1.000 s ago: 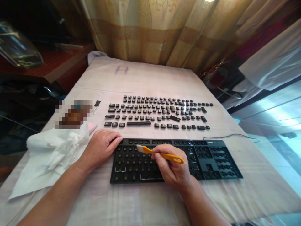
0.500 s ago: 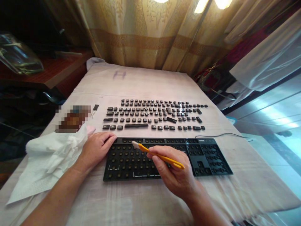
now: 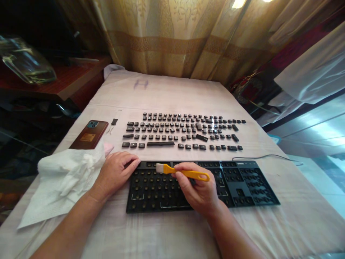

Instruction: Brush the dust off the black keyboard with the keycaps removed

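My right hand (image 3: pixel 198 185) is closed around the yellow handle of a small flat brush (image 3: pixel 188 173). Its pale bristles point left over the upper left rows of a black keyboard (image 3: pixel 238 190) whose keycaps are off. At the keyboard's upper left corner, my left hand (image 3: pixel 115 172) grips the edge with thumb and curled fingers, its other fingertips partly hidden. Behind the keyboard, loose black keycaps (image 3: pixel 161 143) lie in rows, a long space bar among them.
Crumpled white paper towel (image 3: pixel 67 180) lies left of my left hand, a dark red phone (image 3: pixel 90 135) behind it. A small black-ended puller with wire loops (image 3: pixel 114 121) is near the phone. A cable (image 3: pixel 264 156) runs off right. A glass jar (image 3: pixel 29 61) stands on the side shelf.
The brush has turned so its bristles show broadside, and its head sits slightly right along the upper rows. The whole view has shifted a little; my left hand stays at the corner.
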A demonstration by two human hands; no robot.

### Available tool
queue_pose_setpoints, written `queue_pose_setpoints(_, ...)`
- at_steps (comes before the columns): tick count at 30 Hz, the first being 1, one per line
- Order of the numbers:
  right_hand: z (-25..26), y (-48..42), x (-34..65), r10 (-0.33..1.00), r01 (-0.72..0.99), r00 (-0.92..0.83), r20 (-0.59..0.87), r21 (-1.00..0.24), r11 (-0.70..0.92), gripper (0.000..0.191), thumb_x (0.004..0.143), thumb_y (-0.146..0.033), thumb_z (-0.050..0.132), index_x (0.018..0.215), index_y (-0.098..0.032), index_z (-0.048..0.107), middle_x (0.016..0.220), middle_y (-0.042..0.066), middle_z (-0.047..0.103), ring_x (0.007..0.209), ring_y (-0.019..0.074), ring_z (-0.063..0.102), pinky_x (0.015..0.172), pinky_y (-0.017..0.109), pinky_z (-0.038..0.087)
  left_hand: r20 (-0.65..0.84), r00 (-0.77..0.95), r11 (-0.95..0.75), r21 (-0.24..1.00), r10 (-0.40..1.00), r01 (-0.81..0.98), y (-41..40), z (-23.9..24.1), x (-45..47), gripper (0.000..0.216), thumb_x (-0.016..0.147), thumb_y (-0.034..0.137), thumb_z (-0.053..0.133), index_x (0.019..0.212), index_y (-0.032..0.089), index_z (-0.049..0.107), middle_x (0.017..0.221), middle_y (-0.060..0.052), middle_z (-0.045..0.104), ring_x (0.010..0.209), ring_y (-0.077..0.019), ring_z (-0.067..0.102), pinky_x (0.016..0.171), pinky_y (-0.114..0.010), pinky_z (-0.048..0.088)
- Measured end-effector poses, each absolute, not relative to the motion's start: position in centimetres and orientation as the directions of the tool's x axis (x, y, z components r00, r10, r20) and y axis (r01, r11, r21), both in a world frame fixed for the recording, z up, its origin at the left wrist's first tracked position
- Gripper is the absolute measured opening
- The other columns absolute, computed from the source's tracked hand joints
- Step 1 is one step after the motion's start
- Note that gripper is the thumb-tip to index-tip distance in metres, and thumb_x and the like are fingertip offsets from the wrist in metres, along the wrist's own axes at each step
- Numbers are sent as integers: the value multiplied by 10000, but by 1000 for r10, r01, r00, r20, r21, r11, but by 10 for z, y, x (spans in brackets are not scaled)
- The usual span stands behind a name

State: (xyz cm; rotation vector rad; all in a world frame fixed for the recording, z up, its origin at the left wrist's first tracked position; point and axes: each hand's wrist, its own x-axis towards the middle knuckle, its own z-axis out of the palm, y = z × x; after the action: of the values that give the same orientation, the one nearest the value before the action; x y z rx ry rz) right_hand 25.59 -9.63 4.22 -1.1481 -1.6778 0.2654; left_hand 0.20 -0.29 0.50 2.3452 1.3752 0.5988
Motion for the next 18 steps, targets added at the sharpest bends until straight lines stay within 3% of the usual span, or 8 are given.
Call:
queue_pose_setpoints(5, 34, -94, 260, 788, 569, 9, 615, -652, 502, 99, 894, -133, 617, 855, -200, 677, 739, 39, 776, 588, 162, 744, 560, 234, 608, 211, 433, -476, 525, 876, 706, -4, 5, 3, 353, 937, 483, 499, 805, 246, 725, 828, -18, 765, 816, -217, 686, 825, -390, 468)
queue_pose_setpoints(18, 37, -97, 252, 771, 578, -161, 616, -575, 580, 113, 890, -117, 596, 877, -206, 664, 693, 23, 755, 543, 160, 706, 543, 257, 569, 223, 430, -480, 524, 875, 704, -6, 6, 7, 415, 961, 470, 462, 704, 228, 681, 730, -13, 726, 738, -195, 644, 789, -369, 449)
